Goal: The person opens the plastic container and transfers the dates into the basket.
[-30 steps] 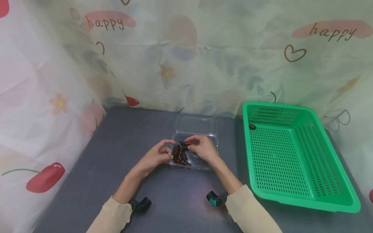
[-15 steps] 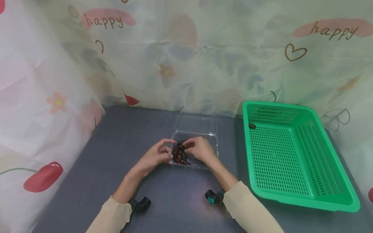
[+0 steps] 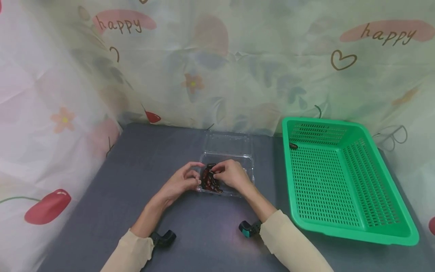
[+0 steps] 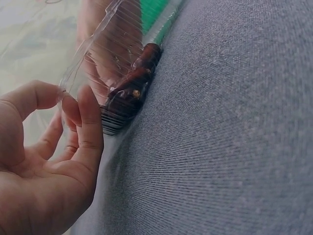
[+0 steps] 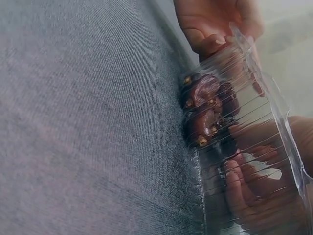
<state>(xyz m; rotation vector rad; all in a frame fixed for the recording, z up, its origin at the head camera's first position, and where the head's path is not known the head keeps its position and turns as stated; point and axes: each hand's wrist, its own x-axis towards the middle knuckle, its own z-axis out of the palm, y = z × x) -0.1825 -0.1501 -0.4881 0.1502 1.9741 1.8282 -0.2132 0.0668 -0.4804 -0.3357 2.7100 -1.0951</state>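
Observation:
A clear plastic clamshell box (image 3: pixel 253 170) stands on the table with its lid folded back. Glossy dark brown dates (image 3: pixel 208 182) lie bunched along its left side, some showing pale stem caps in the right wrist view. My left hand (image 3: pixel 183 179) pinches the box's left rim between thumb and finger, seen closely in the left wrist view. Inside the box, my right hand (image 3: pixel 234 175) has thumb and fingertips closed around a dark date at the top of the bunch. Its fingers partly hide that date.
To the right stands a large green slotted basket (image 3: pixel 289 185), a single date (image 3: pixel 293 146) in its far left corner. A grey cloth (image 3: pixel 204 230) covers the table. Patterned sheets (image 3: pixel 238 75) hang behind and at the sides.
My right hand has shifted slightly left and down over the bunch with the date. The left hand keeps its place on the rim. The view has tilted a little.

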